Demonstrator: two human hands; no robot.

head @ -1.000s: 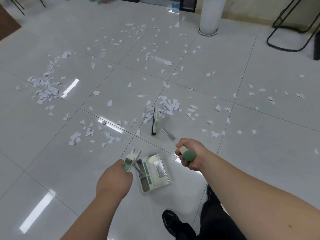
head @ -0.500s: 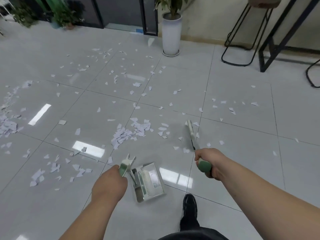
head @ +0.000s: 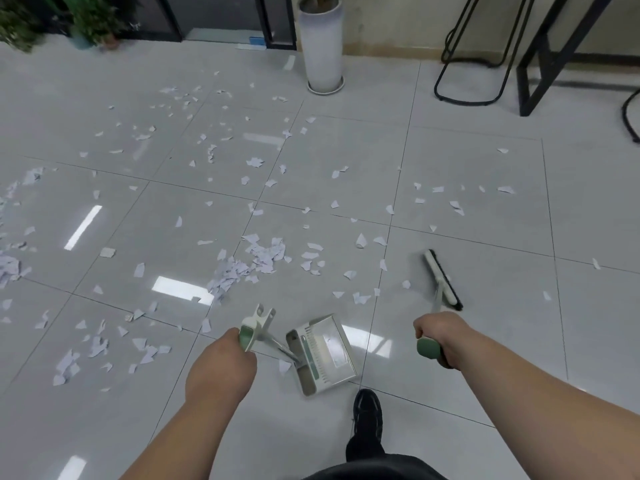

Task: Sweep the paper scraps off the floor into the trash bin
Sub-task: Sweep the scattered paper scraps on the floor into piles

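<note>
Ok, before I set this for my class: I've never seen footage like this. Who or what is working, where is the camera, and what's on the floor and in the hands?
No machine here: a person works with bare hands. The camera sits on their head, looking forward and down, so both arms reach in from below. The grips are simply the hands. The left hand holds the handle of a white and green plastic dustpan down on the glossy grey tiled floor. The right hand holds the green handle of a white broom with black bristles. Torn white paper scraps lie scattered, thickest just ahead of the dustpan. No trash bin is in view.
</note>
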